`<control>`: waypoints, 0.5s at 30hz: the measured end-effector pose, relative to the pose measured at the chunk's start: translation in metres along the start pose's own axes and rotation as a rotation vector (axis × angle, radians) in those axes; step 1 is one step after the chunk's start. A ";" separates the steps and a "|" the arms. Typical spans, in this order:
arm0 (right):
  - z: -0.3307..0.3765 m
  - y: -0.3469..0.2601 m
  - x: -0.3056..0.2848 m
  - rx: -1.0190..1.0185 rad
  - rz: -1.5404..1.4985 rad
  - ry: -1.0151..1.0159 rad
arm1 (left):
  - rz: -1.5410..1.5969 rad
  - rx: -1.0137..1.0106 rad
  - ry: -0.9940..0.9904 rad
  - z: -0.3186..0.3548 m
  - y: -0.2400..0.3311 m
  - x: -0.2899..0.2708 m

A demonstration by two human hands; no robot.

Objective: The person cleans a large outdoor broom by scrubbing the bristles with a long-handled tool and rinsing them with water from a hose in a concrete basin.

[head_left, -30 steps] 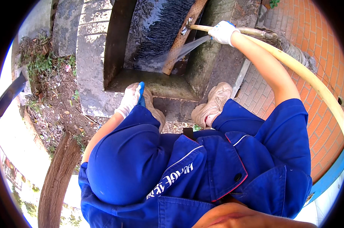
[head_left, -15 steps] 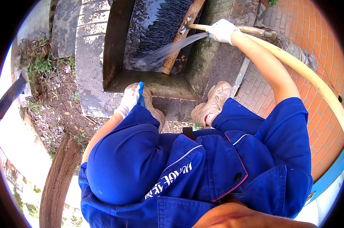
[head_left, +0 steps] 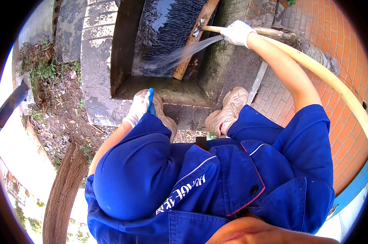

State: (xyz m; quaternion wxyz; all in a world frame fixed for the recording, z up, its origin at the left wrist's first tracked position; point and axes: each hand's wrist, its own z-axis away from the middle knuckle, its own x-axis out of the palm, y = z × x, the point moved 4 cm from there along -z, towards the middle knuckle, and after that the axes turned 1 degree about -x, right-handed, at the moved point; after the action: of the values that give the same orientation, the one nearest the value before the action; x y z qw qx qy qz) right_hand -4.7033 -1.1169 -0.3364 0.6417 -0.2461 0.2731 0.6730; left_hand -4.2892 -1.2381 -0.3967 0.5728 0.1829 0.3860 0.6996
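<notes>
My right hand [head_left: 237, 33], in a white and blue glove, is closed around the end of a pale yellow hose [head_left: 328, 77]. A fan of water [head_left: 172, 59] sprays from it down and left into a concrete trough [head_left: 159, 87]. Inside the trough, dark rippled water [head_left: 172, 30] or a wet ribbed surface shows; I cannot tell which. A wooden plank with holes [head_left: 192, 44] leans at a slant along its right side. My left hand [head_left: 140, 107], gloved too, hangs by my left knee above the shoe, its fingers loosely extended with nothing seen in them.
A thin pipe [head_left: 273, 31] passes by my right hand to the plank, its outer end wrapped in grey material [head_left: 320, 55]. My shoes [head_left: 232, 105] stand at the trough's near rim. Soil with weeds [head_left: 50, 73] and a tree trunk [head_left: 64, 195] are left; brick paving [head_left: 342, 40] right.
The spray has shifted very slightly in shape. Both hands and the plank are in nearly the same places.
</notes>
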 end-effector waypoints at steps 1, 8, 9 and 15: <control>-0.002 0.001 0.003 0.001 -0.012 0.040 | 0.000 0.027 0.008 0.001 0.001 -0.001; -0.009 0.007 0.022 -0.041 0.011 0.030 | -0.051 0.044 0.005 0.002 0.018 -0.003; -0.011 0.008 0.025 -0.040 0.025 0.005 | -0.040 0.028 -0.002 0.002 0.017 -0.002; -0.015 0.008 0.023 0.057 0.020 0.045 | -0.086 -0.027 -0.069 -0.002 -0.006 -0.004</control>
State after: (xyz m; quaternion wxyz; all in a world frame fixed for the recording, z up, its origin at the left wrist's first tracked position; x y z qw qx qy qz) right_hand -4.7128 -1.1102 -0.3628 0.6354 -0.2400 0.3091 0.6656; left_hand -4.2851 -1.2423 -0.4014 0.6179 0.1825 0.3639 0.6727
